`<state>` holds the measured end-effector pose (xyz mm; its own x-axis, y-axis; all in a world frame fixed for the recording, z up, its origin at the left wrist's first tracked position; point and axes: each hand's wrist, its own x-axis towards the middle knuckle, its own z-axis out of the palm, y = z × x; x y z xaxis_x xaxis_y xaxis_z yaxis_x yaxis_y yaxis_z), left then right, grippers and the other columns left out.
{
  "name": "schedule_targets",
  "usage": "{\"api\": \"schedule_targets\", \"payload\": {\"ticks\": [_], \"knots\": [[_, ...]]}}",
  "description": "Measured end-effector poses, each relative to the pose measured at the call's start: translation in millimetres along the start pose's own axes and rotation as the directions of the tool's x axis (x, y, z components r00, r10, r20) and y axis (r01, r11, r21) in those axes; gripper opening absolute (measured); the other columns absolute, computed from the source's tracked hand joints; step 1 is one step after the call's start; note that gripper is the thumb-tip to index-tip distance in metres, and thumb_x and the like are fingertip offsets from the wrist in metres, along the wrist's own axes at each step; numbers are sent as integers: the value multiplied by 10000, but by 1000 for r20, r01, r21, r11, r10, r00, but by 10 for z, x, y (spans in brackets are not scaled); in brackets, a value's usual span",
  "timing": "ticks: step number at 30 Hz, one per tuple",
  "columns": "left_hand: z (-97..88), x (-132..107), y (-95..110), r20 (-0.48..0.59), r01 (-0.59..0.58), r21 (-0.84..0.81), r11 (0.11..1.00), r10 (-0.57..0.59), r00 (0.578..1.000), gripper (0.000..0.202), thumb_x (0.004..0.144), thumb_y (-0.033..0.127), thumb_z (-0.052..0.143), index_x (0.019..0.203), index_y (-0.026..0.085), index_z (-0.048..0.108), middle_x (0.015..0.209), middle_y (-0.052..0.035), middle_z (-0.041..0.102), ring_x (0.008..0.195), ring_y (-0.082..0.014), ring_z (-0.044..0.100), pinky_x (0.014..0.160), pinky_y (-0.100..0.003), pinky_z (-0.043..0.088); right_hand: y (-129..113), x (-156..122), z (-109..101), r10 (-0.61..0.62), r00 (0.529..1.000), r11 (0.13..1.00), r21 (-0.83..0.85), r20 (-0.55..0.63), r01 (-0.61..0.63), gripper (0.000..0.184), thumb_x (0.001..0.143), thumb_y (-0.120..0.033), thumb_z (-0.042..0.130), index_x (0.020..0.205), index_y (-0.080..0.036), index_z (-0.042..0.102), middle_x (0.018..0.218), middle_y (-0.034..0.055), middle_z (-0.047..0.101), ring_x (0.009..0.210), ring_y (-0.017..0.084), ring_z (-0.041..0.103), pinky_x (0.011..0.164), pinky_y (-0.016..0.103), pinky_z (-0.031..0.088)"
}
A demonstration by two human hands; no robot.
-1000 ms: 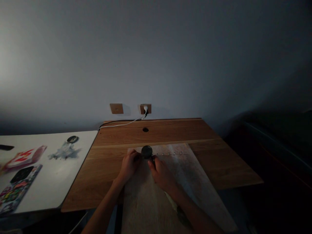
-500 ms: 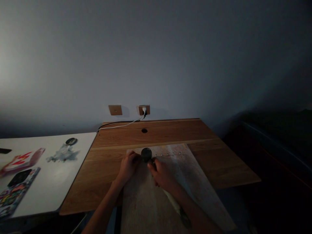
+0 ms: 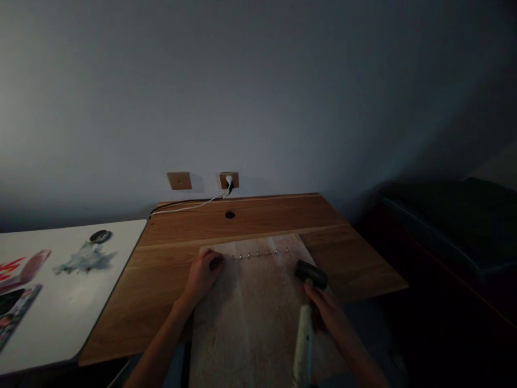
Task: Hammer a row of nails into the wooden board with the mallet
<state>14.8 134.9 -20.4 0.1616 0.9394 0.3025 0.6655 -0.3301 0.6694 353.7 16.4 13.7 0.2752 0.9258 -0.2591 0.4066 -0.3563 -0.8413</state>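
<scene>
A rubber mallet with a black head (image 3: 311,274) and a long pale handle (image 3: 302,345) is in my right hand (image 3: 325,306). That hand grips the handle just below the head, over the right side of a worn wooden board (image 3: 258,318). My left hand (image 3: 204,269) rests at the board's upper left corner, its fingers curled in; a dark patch shows at the fingertips, and what they hold cannot be made out. Starting just right of those fingers, several small shiny nails (image 3: 257,253) stand in a row along the board's far edge.
The board lies on a wooden desk (image 3: 161,302). At left, a white table (image 3: 89,307) bears a roll of tape (image 3: 100,236), a crumpled clear plastic bag (image 3: 89,258) and a red-and-white packet (image 3: 24,270). Cables (image 3: 189,207) run to a wall socket (image 3: 229,180).
The mallet has moved right, away from my left hand and the nail row, with its head now turned sideways. My left hand stays at the board's corner. The view has shifted slightly right.
</scene>
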Motion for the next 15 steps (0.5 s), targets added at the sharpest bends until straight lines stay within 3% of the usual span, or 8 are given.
{"api": "schedule_targets", "payload": {"ticks": [5,9,12,15], "knots": [[9,-7,-13,4,8,-11,1000,-8,1000,148,862,280,604,923,218,724,938,-54,691,853,-212,687,803,-341,549,-51,-31,194,69,988,993,85,138,-81,405,877,-618,480,813,-230,580,616,-4,625,423,154,555,405,253,342],[2,-17,13,-11,-2,-19,1000,2,1000,217,848,266,617,1042,221,704,1031,-74,675,937,-228,671,869,-374,551,-105,-65,173,-27,992,995,-89,123,38,412,910,-596,444,822,-228,608,624,26,651,460,186,608,447,285,417],[-57,-148,46,-110,-31,34,999,35,993,277,868,290,614,1133,233,673,1171,-102,629,1100,-275,623,989,-462,519,-20,-83,-66,-192,981,945,-268,8,188,412,939,-578,438,882,-241,668,717,69,719,678,252,714,631,334,521],[-178,-484,39,-164,-18,97,995,34,986,341,912,332,576,1238,249,628,1331,-123,552,1203,-306,588,1037,-514,508,204,-70,-370,-257,938,918,-363,-231,162,431,922,-577,427,1011,-239,678,930,121,770,850,304,739,720,391,560]]}}
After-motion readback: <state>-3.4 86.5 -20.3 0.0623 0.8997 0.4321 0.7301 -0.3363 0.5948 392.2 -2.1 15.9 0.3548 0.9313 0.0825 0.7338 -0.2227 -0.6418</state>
